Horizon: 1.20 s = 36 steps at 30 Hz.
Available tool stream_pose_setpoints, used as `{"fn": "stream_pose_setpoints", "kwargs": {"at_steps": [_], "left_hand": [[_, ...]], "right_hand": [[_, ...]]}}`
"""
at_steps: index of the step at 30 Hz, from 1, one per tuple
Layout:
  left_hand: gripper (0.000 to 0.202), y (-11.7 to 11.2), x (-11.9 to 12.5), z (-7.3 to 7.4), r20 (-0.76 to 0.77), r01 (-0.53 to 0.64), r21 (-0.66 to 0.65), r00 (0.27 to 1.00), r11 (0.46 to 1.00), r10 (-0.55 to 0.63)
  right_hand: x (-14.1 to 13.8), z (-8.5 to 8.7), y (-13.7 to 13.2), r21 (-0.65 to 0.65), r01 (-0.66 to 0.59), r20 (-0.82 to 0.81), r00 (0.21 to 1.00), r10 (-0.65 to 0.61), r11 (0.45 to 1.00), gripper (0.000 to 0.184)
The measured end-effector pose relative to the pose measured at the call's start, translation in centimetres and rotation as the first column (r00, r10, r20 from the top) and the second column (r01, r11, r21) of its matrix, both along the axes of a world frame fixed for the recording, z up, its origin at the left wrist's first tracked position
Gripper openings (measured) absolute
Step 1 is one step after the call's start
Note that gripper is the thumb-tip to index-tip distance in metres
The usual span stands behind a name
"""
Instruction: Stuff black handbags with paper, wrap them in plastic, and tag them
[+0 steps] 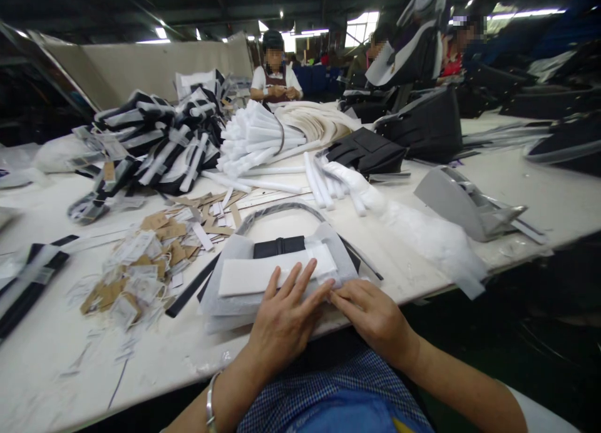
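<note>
At the table's near edge lies a flat package (235, 289) of translucent wrap with a white padded strip (277, 269) and a black band (279, 246) on top. My left hand (284, 317) rests flat on it, fingers stretched out and spread over the white strip. Beside it, my right hand (369, 311) presses its closed fingertips on the wrap's right edge, touching the left fingertips. Whether it pinches the wrap I cannot make out. A grey curved strap (282, 211) arcs behind the package.
A heap of brown and white paper tags (141, 264) lies to the left, black-and-white strap bundles (159, 145) and white rolled tubes (256, 142) behind. Black bags (422, 129) and a grey part (462, 201) sit right. A seated person (275, 76) works at the far side.
</note>
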State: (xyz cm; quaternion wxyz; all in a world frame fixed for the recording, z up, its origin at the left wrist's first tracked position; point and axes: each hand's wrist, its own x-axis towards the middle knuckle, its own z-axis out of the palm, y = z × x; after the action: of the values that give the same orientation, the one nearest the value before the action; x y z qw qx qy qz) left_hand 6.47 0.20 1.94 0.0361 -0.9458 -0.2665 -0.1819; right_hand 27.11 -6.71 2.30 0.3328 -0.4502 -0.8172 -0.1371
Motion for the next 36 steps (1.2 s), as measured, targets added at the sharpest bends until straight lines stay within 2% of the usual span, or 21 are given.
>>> {"fn": "stream_pose_setpoints", "kwargs": {"at_steps": [3,5,7,10,13,17,20,26,28,31,33,34,36], "left_hand": [[0.050,-0.4,0.5,-1.7,0.063,-0.023,0.054,0.998,0.998,0.020],[0.048,-0.4,0.6,-2.4,0.086,-0.046,0.068,0.995,0.997,0.040],[0.047,-0.3,0.7,-2.7,0.088,-0.055,0.071,0.995,0.996,0.049],[0.047,-0.2,0.7,-2.7,0.082,-0.051,0.079,0.996,0.996,0.045],[0.047,-0.2,0.7,-2.6,0.079,-0.051,0.086,0.996,0.995,0.044],[0.046,-0.2,0.8,-2.4,0.067,-0.047,0.096,0.997,0.994,0.041],[0.045,-0.2,0.8,-2.2,0.066,-0.043,0.103,0.997,0.994,0.036],[0.044,-0.2,0.9,-2.0,0.078,-0.048,0.128,0.996,0.991,0.039],[0.044,-0.2,0.9,-2.0,0.078,-0.051,0.133,0.996,0.990,0.041],[0.046,-0.2,0.9,-2.1,0.084,-0.057,0.136,0.995,0.989,0.046],[0.046,-0.3,0.9,-2.1,0.094,-0.066,0.135,0.994,0.989,0.053],[0.047,-0.3,1.0,-2.1,0.101,-0.070,0.135,0.993,0.988,0.056],[0.048,-0.3,1.0,-2.2,0.113,-0.076,0.135,0.992,0.988,0.060]], "right_hand": [[0.3,-0.1,-0.2,-0.007,-0.028,-0.008,1.000,0.028,1.000,0.023],[1.2,0.0,-0.7,-0.071,-0.068,-0.038,0.997,0.066,0.995,0.023],[2.6,0.0,-1.4,-0.139,-0.062,-0.119,0.992,0.046,0.988,0.023],[5.0,-0.6,-2.8,-0.182,0.133,-0.244,0.954,-0.176,0.974,0.022],[5.9,-1.9,-3.9,-0.250,0.307,-0.244,0.898,-0.366,0.918,0.030],[4.6,-3.6,-4.6,-0.371,0.385,-0.142,0.876,-0.462,0.845,0.060],[3.5,-4.1,-4.5,-0.416,0.425,-0.131,0.847,-0.515,0.804,0.060],[3.3,-3.6,-3.9,-0.555,0.360,-0.221,0.805,-0.550,0.750,0.049],[3.1,-3.2,-4.0,-0.618,0.270,-0.298,0.789,-0.537,0.738,0.049],[2.3,-2.9,-5.1,-0.691,0.069,-0.459,0.727,-0.511,0.719,0.053],[1.9,-2.8,-6.2,-0.701,0.001,-0.512,0.696,-0.503,0.714,0.057],[1.8,-2.8,-6.8,-0.690,0.015,-0.511,0.698,-0.502,0.724,0.057],[2.1,-3.0,-7.7,-0.608,0.144,-0.461,0.737,-0.495,0.780,0.051]]}}
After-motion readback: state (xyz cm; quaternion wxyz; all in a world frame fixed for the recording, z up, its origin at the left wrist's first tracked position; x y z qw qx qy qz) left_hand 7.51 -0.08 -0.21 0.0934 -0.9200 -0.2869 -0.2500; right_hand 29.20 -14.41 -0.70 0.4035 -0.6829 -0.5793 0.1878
